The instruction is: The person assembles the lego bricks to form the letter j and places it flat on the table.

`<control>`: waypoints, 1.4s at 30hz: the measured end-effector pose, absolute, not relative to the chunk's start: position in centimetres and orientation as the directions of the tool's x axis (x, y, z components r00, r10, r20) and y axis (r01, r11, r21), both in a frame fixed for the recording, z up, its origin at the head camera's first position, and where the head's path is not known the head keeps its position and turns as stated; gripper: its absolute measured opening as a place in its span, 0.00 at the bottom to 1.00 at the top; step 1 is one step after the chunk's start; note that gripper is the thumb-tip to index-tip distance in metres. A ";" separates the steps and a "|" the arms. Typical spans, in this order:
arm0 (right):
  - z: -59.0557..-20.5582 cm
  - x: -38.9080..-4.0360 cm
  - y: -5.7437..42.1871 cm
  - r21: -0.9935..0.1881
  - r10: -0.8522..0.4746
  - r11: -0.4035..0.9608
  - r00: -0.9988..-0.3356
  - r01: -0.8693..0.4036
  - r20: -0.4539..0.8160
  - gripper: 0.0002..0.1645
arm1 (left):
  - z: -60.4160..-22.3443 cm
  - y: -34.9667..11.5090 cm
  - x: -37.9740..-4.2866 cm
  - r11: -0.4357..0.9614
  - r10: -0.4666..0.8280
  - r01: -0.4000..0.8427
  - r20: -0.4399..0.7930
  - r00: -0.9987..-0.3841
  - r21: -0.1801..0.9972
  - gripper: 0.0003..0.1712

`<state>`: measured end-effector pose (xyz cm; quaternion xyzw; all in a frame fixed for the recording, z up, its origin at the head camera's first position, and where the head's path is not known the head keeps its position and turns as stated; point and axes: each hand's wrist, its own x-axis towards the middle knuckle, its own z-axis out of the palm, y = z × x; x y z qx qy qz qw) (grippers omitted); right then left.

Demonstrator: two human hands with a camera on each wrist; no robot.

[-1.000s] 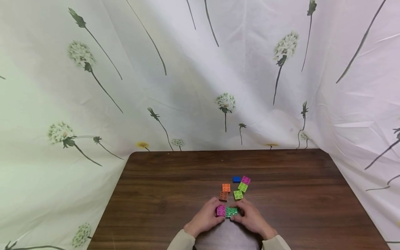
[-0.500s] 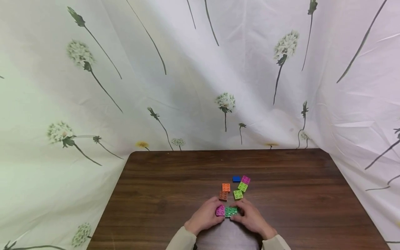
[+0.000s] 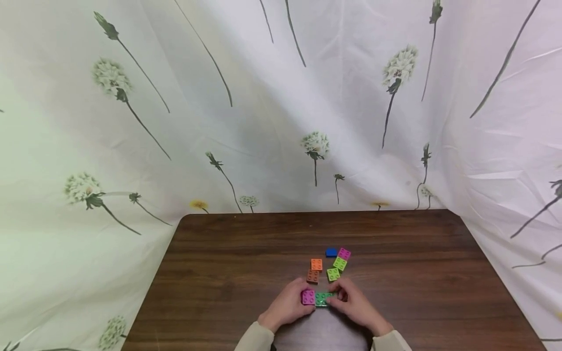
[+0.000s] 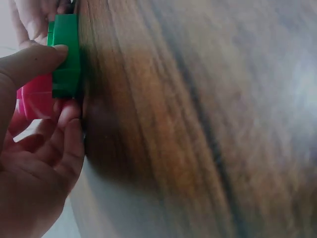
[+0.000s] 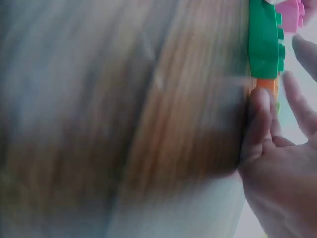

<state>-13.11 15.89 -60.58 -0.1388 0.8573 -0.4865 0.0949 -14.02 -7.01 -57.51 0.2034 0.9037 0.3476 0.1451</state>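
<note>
Left hand is gripping green block by its left end, pink block sitting on that end. Right hand is staying relaxed just beside the right end, fingers parted. Both blocks are sitting midway between the surface's side edges. Orange block and brown block are lying nearer the back edge.

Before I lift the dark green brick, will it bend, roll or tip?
The dark green brick is probably stiff, given its moulded-plastic look. Its flat sides make rolling unlikely. The nearer pink brick seems stacked over one end, so the pair may tip towards that side.
</note>
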 end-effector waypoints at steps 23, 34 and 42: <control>-59.7 -15.1 15.9 -0.778 -0.182 0.628 -0.976 -0.024 -0.117 0.20 | -58.2 -7.7 -14.4 0.624 0.425 0.176 -0.142 -0.894 0.761 0.20; -59.2 -14.9 15.6 -0.788 -0.148 0.615 -0.979 0.018 -0.138 0.20 | -58.3 -7.7 -14.4 0.633 0.407 0.153 -0.158 -0.899 0.759 0.19; -59.2 -15.1 15.6 -0.789 -0.139 0.615 -0.985 -0.007 -0.100 0.19 | -58.2 -7.8 -14.2 0.630 0.406 0.143 -0.166 -0.899 0.763 0.19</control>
